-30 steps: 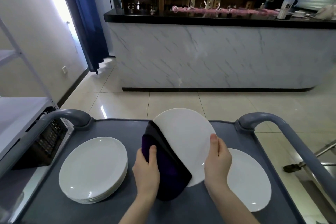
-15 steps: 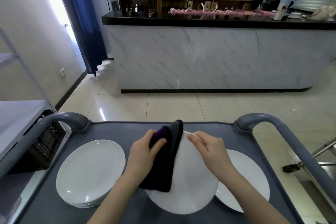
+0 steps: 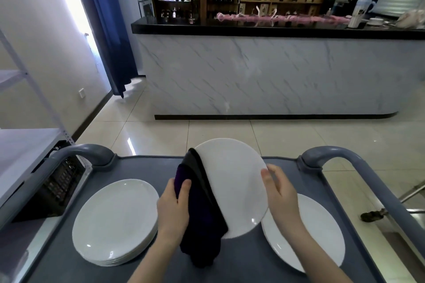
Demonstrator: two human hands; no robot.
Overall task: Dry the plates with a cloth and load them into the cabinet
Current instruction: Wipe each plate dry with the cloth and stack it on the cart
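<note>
A white plate [image 3: 234,181] is held tilted up above the grey cart top [image 3: 243,259]. My left hand [image 3: 174,204] grips a dark purple cloth [image 3: 202,209] against the plate's left edge; the cloth hangs down below the plate. My right hand [image 3: 279,188] holds the plate's right rim with thumb in front and fingers behind. A stack of white plates [image 3: 115,220] lies on the cart at the left. A single white plate [image 3: 315,232] lies flat at the right, partly under my right arm.
Grey cart handles curve up at the left [image 3: 76,156] and right [image 3: 358,167]. A white metal shelf rack [image 3: 25,145] stands to the left. Across the tiled floor [image 3: 230,131] is a marble-fronted bar counter [image 3: 264,71] with shelves of bottles behind.
The plate has been tipped back up from lying low over the cart. My left hand with the cloth slid down its left edge, and my right hand shifted to the right rim.
</note>
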